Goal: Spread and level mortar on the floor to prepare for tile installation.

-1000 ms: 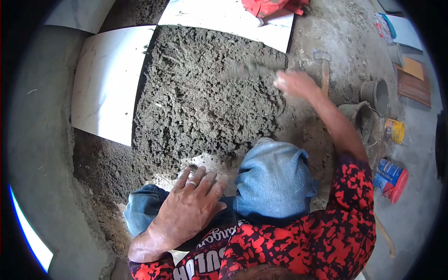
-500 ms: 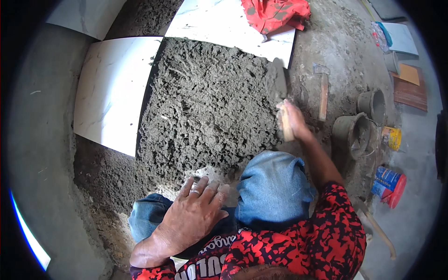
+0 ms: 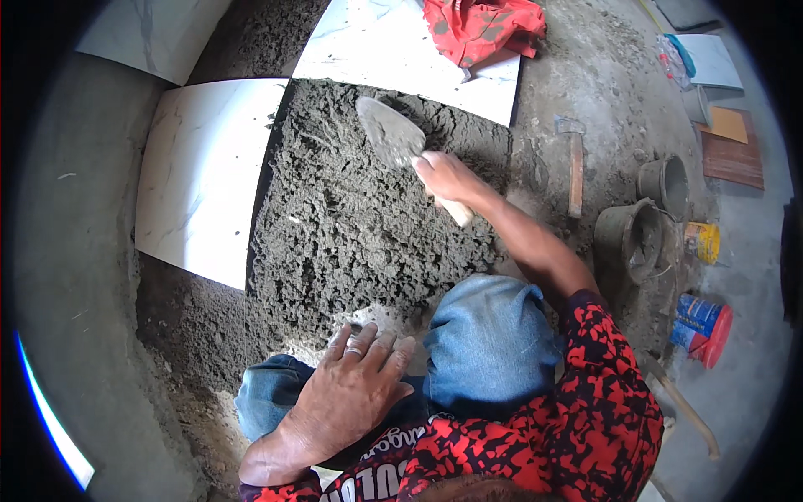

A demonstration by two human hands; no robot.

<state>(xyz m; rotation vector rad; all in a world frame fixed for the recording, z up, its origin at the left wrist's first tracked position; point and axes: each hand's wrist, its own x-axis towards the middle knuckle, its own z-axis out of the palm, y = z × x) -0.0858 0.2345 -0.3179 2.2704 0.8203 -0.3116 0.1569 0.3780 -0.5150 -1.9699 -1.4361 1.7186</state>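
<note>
My right hand (image 3: 449,181) is wrapped round the pale wooden handle of a trowel (image 3: 391,134). The trowel's mortar-smeared blade points up and left, over the far part of a bed of rough grey mortar (image 3: 351,217). From this view I cannot tell whether the blade touches the mortar. My left hand (image 3: 355,381) rests palm down by my knee, its fingers stretched out and dusted with mortar, holding nothing. White marbled tiles border the mortar: one tile (image 3: 205,176) on the left, another tile (image 3: 368,42) along the far side.
A red cloth (image 3: 485,32) lies on the far tile. To the right are a hammer (image 3: 575,167), two mortar-crusted buckets (image 3: 619,238), a yellow container (image 3: 704,243) and a blue-and-red tub (image 3: 707,330). A grey wall (image 3: 75,251) runs along the left.
My right hand has swung the trowel from the mortar's right edge leftward across its far part, and the blade has turned to point up and left. My left hand has stayed in place.
</note>
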